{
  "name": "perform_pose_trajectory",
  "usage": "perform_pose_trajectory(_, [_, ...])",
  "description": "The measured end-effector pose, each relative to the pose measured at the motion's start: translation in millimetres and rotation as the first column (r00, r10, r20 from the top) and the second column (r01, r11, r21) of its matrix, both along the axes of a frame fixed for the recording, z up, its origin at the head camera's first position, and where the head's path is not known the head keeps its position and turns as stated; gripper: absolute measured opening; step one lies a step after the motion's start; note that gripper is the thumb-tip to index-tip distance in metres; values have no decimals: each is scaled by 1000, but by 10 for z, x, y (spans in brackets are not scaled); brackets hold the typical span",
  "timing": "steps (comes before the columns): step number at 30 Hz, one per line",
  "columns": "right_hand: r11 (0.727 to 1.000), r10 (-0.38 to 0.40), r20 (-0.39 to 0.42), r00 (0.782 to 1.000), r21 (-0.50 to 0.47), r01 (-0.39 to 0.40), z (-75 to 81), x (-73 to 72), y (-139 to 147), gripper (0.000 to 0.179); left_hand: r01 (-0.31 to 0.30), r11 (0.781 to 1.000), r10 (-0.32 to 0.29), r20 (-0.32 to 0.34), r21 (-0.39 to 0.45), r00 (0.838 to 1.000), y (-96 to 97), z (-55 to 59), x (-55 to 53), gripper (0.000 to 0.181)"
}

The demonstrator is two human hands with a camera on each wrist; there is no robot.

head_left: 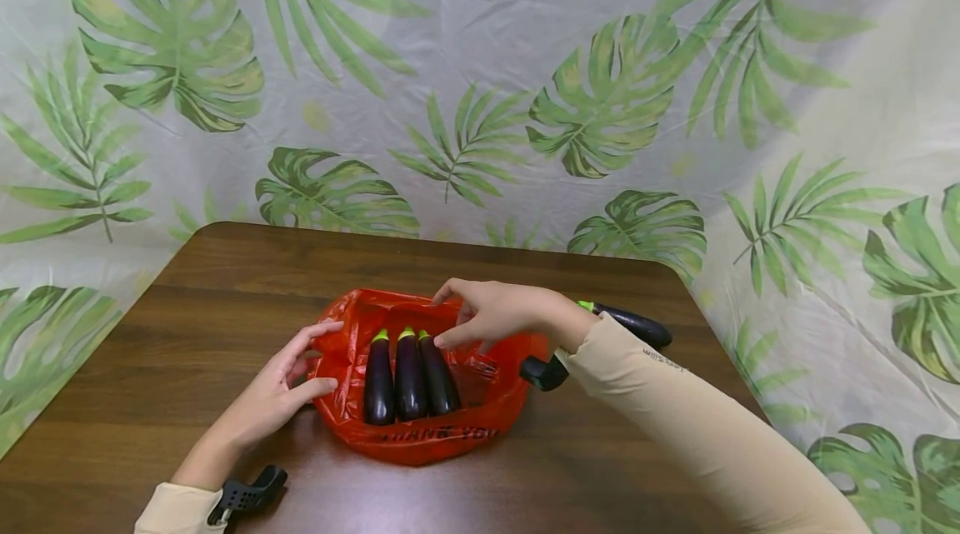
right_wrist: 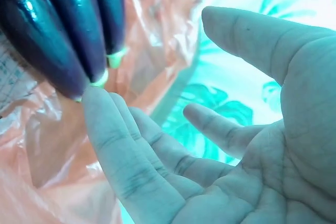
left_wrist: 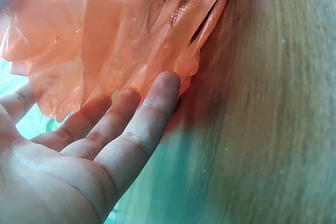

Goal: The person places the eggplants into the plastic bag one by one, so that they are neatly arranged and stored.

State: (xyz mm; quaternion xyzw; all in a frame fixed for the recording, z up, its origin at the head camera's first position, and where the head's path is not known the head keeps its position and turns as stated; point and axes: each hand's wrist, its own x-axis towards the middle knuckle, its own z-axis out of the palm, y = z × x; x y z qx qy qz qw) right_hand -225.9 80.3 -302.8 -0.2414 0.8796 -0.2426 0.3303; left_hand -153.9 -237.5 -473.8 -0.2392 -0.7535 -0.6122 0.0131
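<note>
Three dark purple eggplants [head_left: 410, 376] lie side by side in an opened red plastic bag [head_left: 420, 446], their green stem ends toward the back. At the bag's left rim, my left hand [head_left: 281, 388] has its fingers loosely extended. The left wrist view shows those fingers [left_wrist: 155, 108] against the bag's crinkled outer side. Over the bag's back right part, my right hand [head_left: 491, 313] holds nothing, thumb and fingers spread apart. Its fingertips come close to the stem end of the rightmost eggplant, and the right wrist view shows the eggplants [right_wrist: 73, 24] just beyond them.
Another eggplant [head_left: 637, 326] lies on the brown wooden table [head_left: 247, 267] to the right of the bag, partly behind the right sleeve [head_left: 675, 401]. A leaf-patterned curtain [head_left: 480, 101] hangs behind the table. Each wrist wears a black camera strap [head_left: 251, 492].
</note>
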Motion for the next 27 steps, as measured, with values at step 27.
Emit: perform_pose_trajectory(27, [988,-46,-34,998,-146,41,218,-15,598,58,23,1000,-23,19,16,1000,3,-7,-7,62])
